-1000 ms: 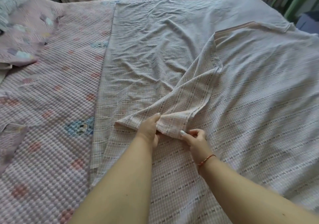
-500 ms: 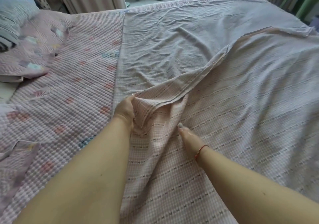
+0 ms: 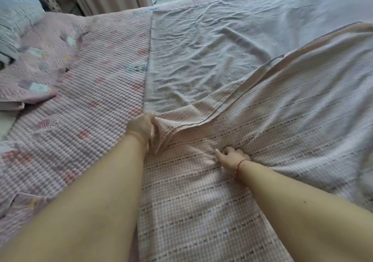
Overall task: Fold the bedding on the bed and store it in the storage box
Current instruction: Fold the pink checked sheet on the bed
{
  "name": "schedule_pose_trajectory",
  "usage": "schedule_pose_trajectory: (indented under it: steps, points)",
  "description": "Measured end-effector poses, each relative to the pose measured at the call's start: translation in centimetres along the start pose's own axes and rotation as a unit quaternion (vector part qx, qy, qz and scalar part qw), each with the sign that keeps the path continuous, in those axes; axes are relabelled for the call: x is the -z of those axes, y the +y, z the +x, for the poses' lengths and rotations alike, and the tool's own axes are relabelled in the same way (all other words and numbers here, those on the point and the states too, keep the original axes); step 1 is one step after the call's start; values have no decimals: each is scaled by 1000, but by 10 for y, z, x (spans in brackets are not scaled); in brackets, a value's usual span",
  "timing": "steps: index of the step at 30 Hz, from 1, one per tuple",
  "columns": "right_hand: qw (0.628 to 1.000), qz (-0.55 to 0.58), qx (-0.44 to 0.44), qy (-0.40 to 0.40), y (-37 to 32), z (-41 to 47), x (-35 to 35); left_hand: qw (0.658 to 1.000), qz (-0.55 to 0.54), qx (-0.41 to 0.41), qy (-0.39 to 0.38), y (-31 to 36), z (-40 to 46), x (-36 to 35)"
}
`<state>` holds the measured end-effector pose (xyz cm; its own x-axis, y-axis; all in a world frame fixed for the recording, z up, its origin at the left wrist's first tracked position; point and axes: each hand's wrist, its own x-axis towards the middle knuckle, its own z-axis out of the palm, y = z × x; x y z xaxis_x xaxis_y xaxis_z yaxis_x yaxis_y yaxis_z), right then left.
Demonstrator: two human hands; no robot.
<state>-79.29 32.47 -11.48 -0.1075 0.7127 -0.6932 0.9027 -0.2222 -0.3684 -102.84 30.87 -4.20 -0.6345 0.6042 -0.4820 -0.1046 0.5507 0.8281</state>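
Left hand (image 3: 142, 127) grips checked woven sheet's (image 3: 201, 191) folded corner.

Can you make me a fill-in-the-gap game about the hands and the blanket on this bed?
1. The left hand grips a bunched corner of the checked ____.
2. The red string bracelet is on the ____ wrist.
3. The right hand rests on the checked blanket with its fingers ____.
4. The bumpy pink quilt lies to the ____ of the checked blanket.

Missing words: blanket; right; curled; left
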Motion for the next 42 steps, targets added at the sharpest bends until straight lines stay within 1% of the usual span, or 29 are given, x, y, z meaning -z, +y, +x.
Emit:
schedule_pose_trajectory:
  steps: [1,2,4,6,7,9,10,12,14,15,16,17,18,19,20,21,23,24,25,27,30,31,32,34,35,36,37,39,42]
  points:
    - [1000,-24,-1,5,2,1,-3,1000,27,4,3,-3,6,1]
    - [999,-37,-6,9,3,1,-5,999,13,28,11,-4,15,4]
    - [998,-57,-4,12,2,3,-6,999,-20,41,27,-2,40,14]
    - [998,-64,-7,-1,0,6,-4,996,-73,44,-1,7,65,16]
    - [998,-57,-9,-6,0,8,-3,994,-105,32,-24,16,74,13]
    - [999,-52,-7,-7,-1,12,-3,986,-161,11,-41,33,72,1]
    - [999,-53,-3,-1,0,12,-2,983,-177,6,-46,36,69,-8]
    - [999,-49,-4,1,0,14,-1,983,-159,3,-88,35,65,-22]
    - [999,-53,-7,-7,-1,14,0,984,-122,-1,-131,25,62,-33]
    - [998,-54,-7,-10,-1,15,1,987,-97,-15,-126,19,57,-35]
    - [998,-54,-6,-12,-2,15,2,992,-44,-47,-104,14,47,-36]
    - [998,-57,-9,-14,-3,15,2,992,37,-103,-67,5,35,-35]
    - [998,-56,-11,-15,-3,17,3,977,124,-174,-15,-6,19,-33]
    - [998,-54,-15,-22,-4,17,3,949,194,-244,38,-22,5,-29]
    - [998,-51,-14,-29,-4,17,4,920,265,-279,66,-39,-7,-25]
    - [998,-44,-18,-28,-4,16,5,892,348,-281,61,-53,-17,-21]
    - [999,-29,-25,-29,-4,16,7,831,512,-216,-4,-79,-17,-15]
    - [999,-26,-23,-30,-6,17,7,804,562,-193,-25,-84,-13,-16]
    - [999,-21,-30,-38,-6,18,7,788,586,-188,-35,-88,-7,-20]
    - [998,1,-31,-54,-8,22,6,776,598,-200,-17,-92,1,-29]
    - [995,74,-24,-66,-20,21,18,770,596,-226,29,-101,9,-31]
    - [995,93,-20,-33,-24,21,29,768,597,-229,34,-104,11,-33]
    - [994,105,-2,34,-28,23,41,769,595,-233,37,-106,11,-33]
    - [971,140,68,181,-41,32,66,772,583,-249,43,-108,14,-34]
    - [960,142,105,219,-52,37,74,773,578,-257,49,-109,17,-33]
    - [955,144,131,222,-62,41,84,772,577,-263,54,-110,20,-32]
    - [963,130,130,196,-70,51,92,769,576,-270,59,-111,23,-32]
    - [981,92,100,140,-84,70,104,769,568,-286,66,-113,28,-34]
    - [991,49,80,100,-103,89,115,778,548,-299,74,-114,31,-35]
